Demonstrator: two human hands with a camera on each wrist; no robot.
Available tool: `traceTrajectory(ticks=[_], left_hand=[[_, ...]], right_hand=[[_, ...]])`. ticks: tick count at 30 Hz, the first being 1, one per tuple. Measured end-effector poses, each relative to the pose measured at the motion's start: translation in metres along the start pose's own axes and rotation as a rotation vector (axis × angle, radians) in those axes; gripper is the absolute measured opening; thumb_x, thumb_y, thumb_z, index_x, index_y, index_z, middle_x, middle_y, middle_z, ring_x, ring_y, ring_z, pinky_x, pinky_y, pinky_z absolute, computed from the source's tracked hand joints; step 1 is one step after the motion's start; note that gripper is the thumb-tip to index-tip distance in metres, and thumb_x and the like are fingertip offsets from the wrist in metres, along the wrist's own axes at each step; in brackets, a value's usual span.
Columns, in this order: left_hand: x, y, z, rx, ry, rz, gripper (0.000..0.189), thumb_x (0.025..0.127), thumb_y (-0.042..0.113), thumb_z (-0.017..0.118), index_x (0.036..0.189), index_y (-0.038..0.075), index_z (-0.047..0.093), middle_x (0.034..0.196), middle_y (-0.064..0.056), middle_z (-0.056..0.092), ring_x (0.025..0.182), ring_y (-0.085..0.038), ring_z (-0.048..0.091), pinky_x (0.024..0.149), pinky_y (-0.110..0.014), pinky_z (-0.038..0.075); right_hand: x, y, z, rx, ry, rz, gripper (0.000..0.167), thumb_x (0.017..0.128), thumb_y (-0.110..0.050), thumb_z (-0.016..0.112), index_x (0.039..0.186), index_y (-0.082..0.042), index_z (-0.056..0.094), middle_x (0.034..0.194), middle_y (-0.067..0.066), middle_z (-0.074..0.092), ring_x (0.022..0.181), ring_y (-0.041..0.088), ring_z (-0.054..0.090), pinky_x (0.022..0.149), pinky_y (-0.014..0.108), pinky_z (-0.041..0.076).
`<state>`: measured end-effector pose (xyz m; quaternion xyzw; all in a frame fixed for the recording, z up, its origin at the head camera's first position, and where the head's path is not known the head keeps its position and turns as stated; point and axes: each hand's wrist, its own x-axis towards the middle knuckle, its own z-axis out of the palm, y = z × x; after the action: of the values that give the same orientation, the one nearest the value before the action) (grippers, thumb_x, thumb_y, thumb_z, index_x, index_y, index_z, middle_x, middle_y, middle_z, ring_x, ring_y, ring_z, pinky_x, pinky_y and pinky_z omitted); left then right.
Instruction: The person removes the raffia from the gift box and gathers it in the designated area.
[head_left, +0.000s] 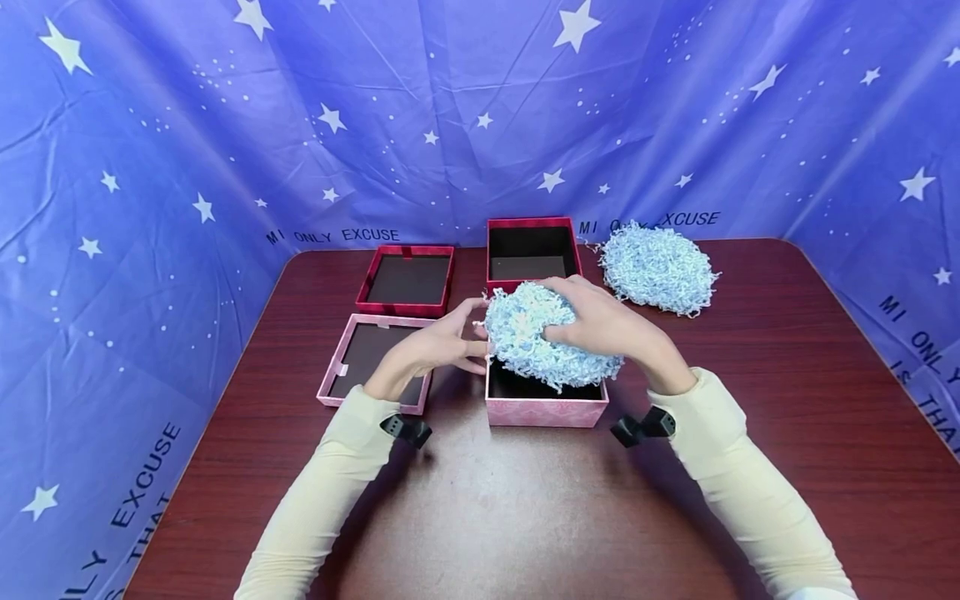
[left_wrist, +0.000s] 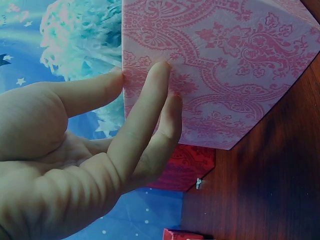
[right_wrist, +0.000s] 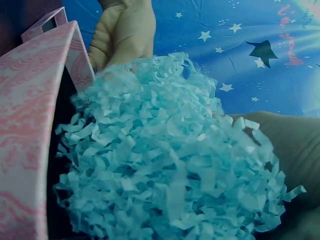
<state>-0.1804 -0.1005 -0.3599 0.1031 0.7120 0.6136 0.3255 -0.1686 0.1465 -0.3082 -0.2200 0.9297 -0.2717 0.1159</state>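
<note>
My right hand point(head_left: 600, 321) grips a fluffy bundle of light blue shredded paper point(head_left: 528, 333) over the mouth of a pink patterned box point(head_left: 547, 412). In the right wrist view the shredded paper point(right_wrist: 175, 155) fills the middle, beside the box wall point(right_wrist: 30, 120). My left hand point(head_left: 442, 342) is at the box's left side. Its fingers are extended toward the pink side wall point(left_wrist: 225, 75), with the thumb tip right at the rim in the left wrist view. The box's dark inside shows below the paper; its far part is hidden.
Behind the pink box stands an open red box point(head_left: 532, 267). At its left lie a red lid point(head_left: 450, 279) and a pink lid point(head_left: 337, 367), dark insides up. A second heap of blue shredded paper point(head_left: 660, 268) lies at the back right. A starry blue cloth point(head_left: 450, 108) surrounds the table.
</note>
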Motion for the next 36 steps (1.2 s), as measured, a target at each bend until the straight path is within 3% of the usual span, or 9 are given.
traceTrajectory(ticks=[4,9,14,19,25,28,36], left_hand=[[0.001,-0.001,0.0,-0.01,0.0,0.001,0.072,0.091,-0.005,0.057,0.147,0.015,0.016,0.12,-0.021,0.036,0.113,-0.051,0.052,0.089,-0.055,0.051],[0.001,-0.002,0.0,-0.023,-0.009,0.011,0.073,0.09,-0.005,0.058,0.147,0.014,0.017,0.13,-0.03,0.031,0.11,-0.052,0.053,0.091,-0.058,0.048],[0.001,-0.003,-0.002,-0.013,-0.009,0.008,0.073,0.09,-0.005,0.058,0.147,0.015,0.017,0.133,-0.032,0.031,0.115,-0.053,0.05,0.088,-0.053,0.053],[0.001,-0.002,-0.002,-0.012,-0.004,0.002,0.075,0.09,-0.005,0.058,0.148,0.016,0.016,0.132,-0.033,0.032,0.116,-0.053,0.049,0.086,-0.049,0.055],[0.0,-0.001,-0.002,0.017,0.007,-0.003,0.074,0.09,-0.003,0.06,0.147,0.016,0.017,0.122,-0.023,0.038,0.115,-0.05,0.052,0.083,-0.047,0.056],[0.0,-0.001,-0.003,0.018,0.002,0.0,0.074,0.09,-0.003,0.06,0.147,0.015,0.017,0.124,-0.026,0.037,0.114,-0.051,0.052,0.083,-0.047,0.056],[0.001,-0.001,-0.002,0.013,0.001,-0.005,0.074,0.089,-0.004,0.061,0.146,0.015,0.018,0.117,-0.021,0.039,0.114,-0.052,0.052,0.084,-0.051,0.055]], right_hand=[[-0.001,0.001,-0.004,0.0,0.031,0.018,0.074,0.084,-0.026,0.067,0.148,-0.016,0.033,0.138,0.015,0.043,0.117,0.027,0.047,0.099,0.053,0.043],[-0.002,0.001,-0.007,-0.005,0.064,0.038,0.075,0.083,-0.026,0.067,0.148,-0.017,0.032,0.14,0.016,0.041,0.119,0.028,0.046,0.098,0.054,0.044],[-0.003,0.002,-0.011,-0.001,0.092,0.046,0.075,0.084,-0.024,0.067,0.149,-0.013,0.03,0.139,0.018,0.04,0.121,0.03,0.045,0.1,0.055,0.042],[-0.007,0.005,-0.019,0.028,0.095,0.05,0.076,0.086,-0.022,0.066,0.15,-0.012,0.027,0.144,0.019,0.036,0.127,0.033,0.041,0.104,0.058,0.038],[-0.015,0.011,-0.031,0.03,0.111,0.046,0.075,0.086,-0.02,0.065,0.15,-0.008,0.027,0.151,0.02,0.03,0.138,0.038,0.029,0.111,0.06,0.028],[-0.02,0.015,-0.037,0.024,0.123,0.046,0.075,0.087,-0.019,0.064,0.15,-0.007,0.026,0.152,0.021,0.029,0.14,0.04,0.026,0.112,0.06,0.024],[-0.044,0.031,-0.058,0.003,0.185,0.046,0.071,0.087,-0.018,0.064,0.148,-0.005,0.03,0.15,0.024,0.032,0.138,0.042,0.026,0.111,0.062,0.022]])
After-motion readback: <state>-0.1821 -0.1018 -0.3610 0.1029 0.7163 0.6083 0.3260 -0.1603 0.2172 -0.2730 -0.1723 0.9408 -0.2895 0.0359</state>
